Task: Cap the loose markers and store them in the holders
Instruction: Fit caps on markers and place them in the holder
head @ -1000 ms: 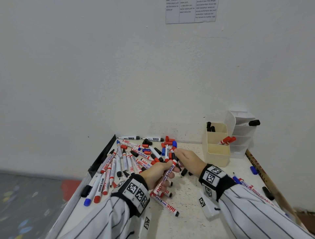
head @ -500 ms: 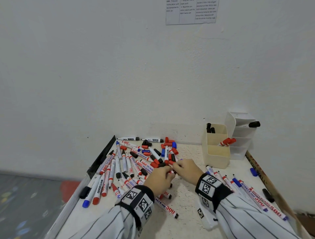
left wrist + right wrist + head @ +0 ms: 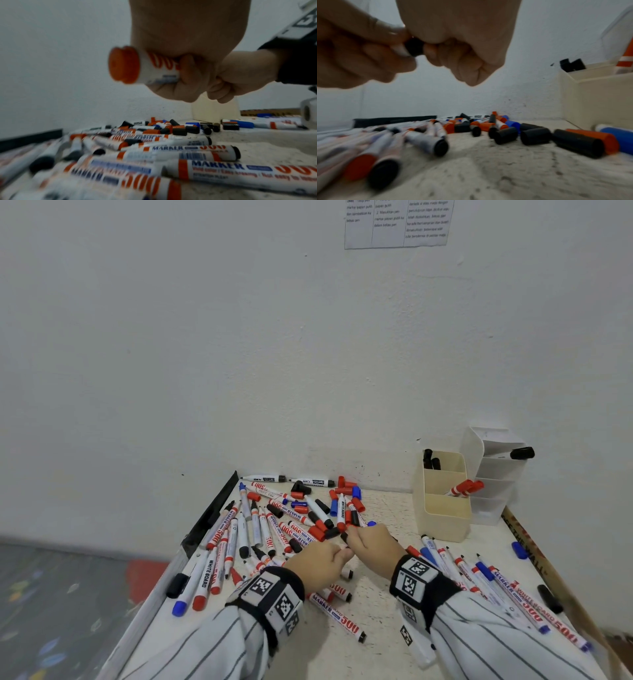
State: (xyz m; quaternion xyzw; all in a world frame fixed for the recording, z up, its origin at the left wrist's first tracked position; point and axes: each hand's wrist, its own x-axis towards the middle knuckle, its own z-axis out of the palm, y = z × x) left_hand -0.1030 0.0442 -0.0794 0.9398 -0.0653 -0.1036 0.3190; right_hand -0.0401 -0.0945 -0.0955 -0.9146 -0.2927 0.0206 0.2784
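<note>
Table (image 3: 383, 655): pale speckled top set against a white wall; its near edge is cut off by the frame and by both striped sleeves.
Loose markers (image 3: 274, 529): a large heap on the left half of the table, white barrels with red, black and blue ends, crossing one another; which of them are capped cannot be told for most. A second row (image 3: 513, 601) lies on the right, partly hidden under the right sleeve.
Cream holder (image 3: 442, 498): stands at the back right, touching the white tiered holder (image 3: 493, 474) behind it; black marker ends show in its rear compartment, red-capped ones lean in the middle one.
Loose caps (image 3: 536, 135): black, red and blue, scattered just past the hands.
Left hand (image 3: 318, 563): curled round a held marker (image 3: 150, 67), its red end sticking out of the fist; the barrel is hidden in the palm.
Right hand (image 3: 373, 542): fingers pinch a black cap (image 3: 414, 46) right at the left hand's fingertips; blur and fingers hide whether the cap is seated on the tip.
Marker in hand: above the table, between heap and right row.
</note>
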